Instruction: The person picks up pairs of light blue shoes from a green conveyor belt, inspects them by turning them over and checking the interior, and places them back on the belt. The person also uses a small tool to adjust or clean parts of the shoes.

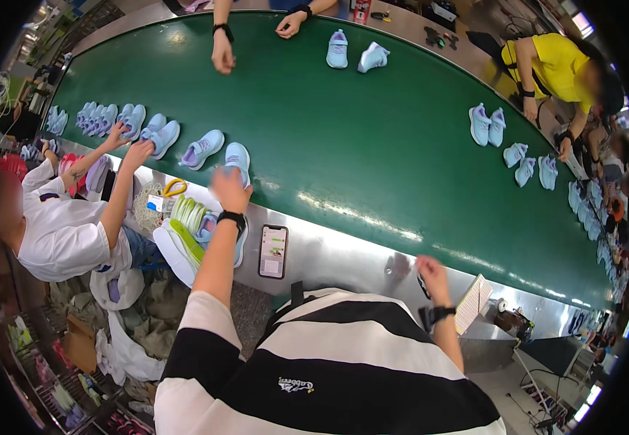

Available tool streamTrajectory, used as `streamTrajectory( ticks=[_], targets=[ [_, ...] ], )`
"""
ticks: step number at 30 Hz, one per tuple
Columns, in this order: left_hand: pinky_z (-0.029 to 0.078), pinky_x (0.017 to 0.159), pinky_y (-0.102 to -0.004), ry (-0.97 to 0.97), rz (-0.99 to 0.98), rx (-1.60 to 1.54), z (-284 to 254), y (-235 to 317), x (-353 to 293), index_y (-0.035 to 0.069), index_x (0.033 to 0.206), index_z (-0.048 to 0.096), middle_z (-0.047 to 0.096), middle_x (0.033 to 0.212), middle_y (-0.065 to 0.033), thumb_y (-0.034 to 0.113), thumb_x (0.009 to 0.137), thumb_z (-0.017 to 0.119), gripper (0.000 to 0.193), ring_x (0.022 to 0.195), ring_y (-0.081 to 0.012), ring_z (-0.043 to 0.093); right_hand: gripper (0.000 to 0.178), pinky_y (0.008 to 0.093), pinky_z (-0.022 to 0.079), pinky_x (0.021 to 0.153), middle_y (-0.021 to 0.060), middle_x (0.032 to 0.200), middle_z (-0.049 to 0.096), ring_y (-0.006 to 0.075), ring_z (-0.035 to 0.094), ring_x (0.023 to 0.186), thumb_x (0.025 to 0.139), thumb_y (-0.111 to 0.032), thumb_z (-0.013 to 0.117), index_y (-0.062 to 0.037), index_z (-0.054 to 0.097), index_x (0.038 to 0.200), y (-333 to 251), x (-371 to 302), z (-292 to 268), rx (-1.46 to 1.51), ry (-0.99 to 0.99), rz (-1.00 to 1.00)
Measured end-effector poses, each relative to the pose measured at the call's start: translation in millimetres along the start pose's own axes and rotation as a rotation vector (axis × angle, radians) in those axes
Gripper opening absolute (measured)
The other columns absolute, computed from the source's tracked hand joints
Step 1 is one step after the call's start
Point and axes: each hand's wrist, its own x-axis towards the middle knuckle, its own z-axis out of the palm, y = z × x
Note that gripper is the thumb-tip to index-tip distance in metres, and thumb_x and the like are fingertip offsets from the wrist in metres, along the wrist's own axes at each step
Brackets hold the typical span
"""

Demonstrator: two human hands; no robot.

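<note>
A long green bench (372,159) fills most of the room in front of me, with a shiny metal ledge (322,254) along its near edge. A person in a white shirt (68,243) leans in at the left, both hands at the shoes there; another in a yellow shirt (561,65) works at the far right, and a third reaches in from the far side, one hand (222,54) above the green. Pale blue shoes stand about the bench: a row of shoes (135,122) at the left, a pair (337,51) at the far edge, more groups to the right. Nearest the wearer in stripes is one blue shoe (237,156), standing on the bench by the near edge. The left hand (232,187) is over its near end, too blurred for me to tell whether that grip is closed on it. Well apart, the right hand (434,281) is above the ledge, its grip curled closed around a slim dark thing (422,286) I can't identify. A notebook (472,303) lies beside that wrist, a lit phone (272,251) rests on the ledge nearer the left forearm, and yellow-handled scissors (175,187) lie beyond it.
</note>
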Motion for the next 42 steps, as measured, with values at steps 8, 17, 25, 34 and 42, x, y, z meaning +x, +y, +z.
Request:
streamTrajectory(
  ticks=[8, 17, 25, 34, 42],
  targets=[
    [0.026, 0.106, -0.0526, -0.221, -0.015, 0.493, 52, -51, 55, 0.021, 0.106, 0.072, 0.037, 0.146, -0.0140, 0.048, 0.064, 0.080, 0.050, 0.135, -0.0327, 0.031, 0.022, 0.0213, 0.046, 0.068, -0.0015, 0.081, 0.063, 0.0063, 0.055, 0.072, 0.090, -0.014, 0.065, 0.0003, 0.066, 0.106, 41, -71, 1, -0.148, -0.034, 0.145],
    [0.017, 0.110, -0.0608, -0.654, -0.017, 0.262, 26, -83, 104, 0.024, 0.118, 0.066, 0.048, 0.140, -0.0139, 0.050, 0.072, 0.074, 0.054, 0.134, -0.0323, 0.037, 0.024, 0.0260, 0.049, 0.071, 0.0042, 0.086, 0.067, 0.0115, 0.059, 0.078, 0.087, -0.017, 0.066, -0.0016, 0.068, 0.105, 17, -83, 4, -0.329, 0.017, 0.036],
    [0.034, 0.096, -0.0622, -0.565, 0.211, -0.194, 8, 8, 31, 0.013, 0.125, 0.060, 0.061, 0.125, -0.0138, 0.057, 0.080, 0.063, 0.063, 0.118, -0.0328, 0.054, 0.028, 0.0276, 0.049, 0.065, 0.0091, 0.079, 0.068, 0.0146, 0.060, 0.069, 0.086, -0.027, 0.068, -0.0042, 0.070, 0.103, 8, -66, 46, -0.355, -0.190, -0.169],
    [0.051, 0.075, -0.0330, -0.921, 0.637, -0.890, -18, 132, -227, 0.005, 0.117, 0.057, 0.061, 0.104, -0.0133, 0.019, 0.086, 0.067, 0.035, 0.093, -0.0223, 0.061, 0.087, 0.0385, 0.048, 0.091, 0.0273, 0.122, 0.055, 0.0352, 0.061, 0.105, 0.081, -0.032, 0.071, 0.0048, 0.024, 0.144, 11, -26, 105, -0.161, -0.067, -0.157],
    [0.049, 0.069, -0.0362, -0.638, 0.383, -0.766, 40, 124, -227, 0.004, 0.130, 0.043, 0.055, 0.096, -0.0166, 0.015, 0.082, 0.068, 0.055, 0.077, -0.0235, 0.056, 0.083, 0.0406, 0.046, 0.095, 0.0297, 0.114, 0.059, 0.0404, 0.058, 0.109, 0.080, -0.024, 0.071, 0.0022, 0.026, 0.143, 40, -19, 110, -0.187, -0.042, -0.112]
  ],
)
